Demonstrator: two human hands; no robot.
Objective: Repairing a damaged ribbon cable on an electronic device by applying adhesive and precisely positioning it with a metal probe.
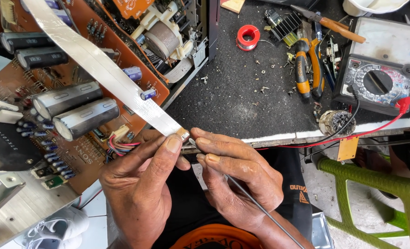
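The left hand [140, 193] pinches the flat ribbon cable's [99, 69] loose end while the right hand [241, 180] grips a thin probe [260, 207] at its tip, so the cable is not yet plugged into the circuit board [76, 152].

ribbon [99, 64]: the top end runs off the picture; the tip is hidden under the left thumb.
thin tool [260, 207]: the front part is hidden inside the right hand [235, 177]; the back end runs off the bottom edge.
left hand [138, 184]: the wrist is cut off at the bottom.
circuit board [82, 152]: the left and top parts are cut off.
meter [380, 69]: the right side is cut off.
bits on the tabletop [232, 97]: too small to tell what they are.
bowl [375, 5]: only the bottom rim shows.
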